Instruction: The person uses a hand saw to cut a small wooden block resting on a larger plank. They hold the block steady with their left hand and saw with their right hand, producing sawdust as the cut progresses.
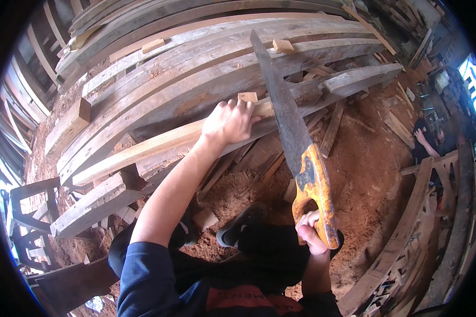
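Note:
My right hand (310, 232) is wrapped round the worn yellow handle of a handsaw (284, 103). Its dark, broad blade points away from me and crosses the picture just past the right end of a light wooden strip (158, 143). My left hand (229, 122) is closed over that strip near this end, pressing it down on the heavier timber beneath. Whether the saw's teeth touch the wood I cannot tell. Right beyond my left knuckles sits a small wooden block (247, 97).
Long grey beams (195, 74) lie side by side ahead, with small offcuts (283, 46) on top. Reddish sawdust (365, 174) covers the ground around my feet. A curved wooden frame (407, 232) stands at the right, with another person's arm (426, 141) behind it.

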A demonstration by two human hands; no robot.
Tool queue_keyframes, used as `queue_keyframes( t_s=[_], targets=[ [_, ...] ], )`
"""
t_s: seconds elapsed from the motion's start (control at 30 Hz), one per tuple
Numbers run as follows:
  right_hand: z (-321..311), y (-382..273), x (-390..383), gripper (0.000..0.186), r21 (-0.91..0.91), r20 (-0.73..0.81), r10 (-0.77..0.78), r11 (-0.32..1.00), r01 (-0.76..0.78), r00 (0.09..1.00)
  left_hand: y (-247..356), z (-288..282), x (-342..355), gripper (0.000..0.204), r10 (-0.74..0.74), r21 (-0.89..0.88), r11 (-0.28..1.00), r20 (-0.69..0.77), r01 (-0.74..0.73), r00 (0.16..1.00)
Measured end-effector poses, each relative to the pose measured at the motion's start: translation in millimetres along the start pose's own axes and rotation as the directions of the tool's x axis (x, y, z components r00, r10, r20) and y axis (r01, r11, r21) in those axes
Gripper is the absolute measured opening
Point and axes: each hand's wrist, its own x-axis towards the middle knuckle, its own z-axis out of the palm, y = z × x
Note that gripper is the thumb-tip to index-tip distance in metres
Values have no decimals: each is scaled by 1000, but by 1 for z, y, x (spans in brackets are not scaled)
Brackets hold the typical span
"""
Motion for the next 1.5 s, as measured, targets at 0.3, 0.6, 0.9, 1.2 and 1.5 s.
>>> queue_keyframes(
  t_s=[0.3, 0.6, 0.9, 1.2, 1.5],
  targets=[
    [1, -18, -2, 25, -20, -12, 74, 997, -74, 997, 0, -10, 3, 44, 6, -34, 999, 214, 1, 977],
    [16, -32, 12, 21, -221, 21, 88, 972, -81, 996, -5, 0, 3, 32, -27, -36, 999, 52, 29, 998],
    [5, -25, -25, 22, -12, -71, 169, 985, -170, 983, -2, -10, 7, 37, -32, -64, 997, 162, 43, 986],
    [11, -17, -10, 18, -200, -49, 83, 975, -92, 995, -13, -10, 13, 40, -40, -88, 995, 162, 55, 986],
    [20, -6, -27, 22, -283, 1, 23, 959, -22, 1000, -13, -10, 13, 42, -18, -108, 993, 198, 40, 980]
  ],
)
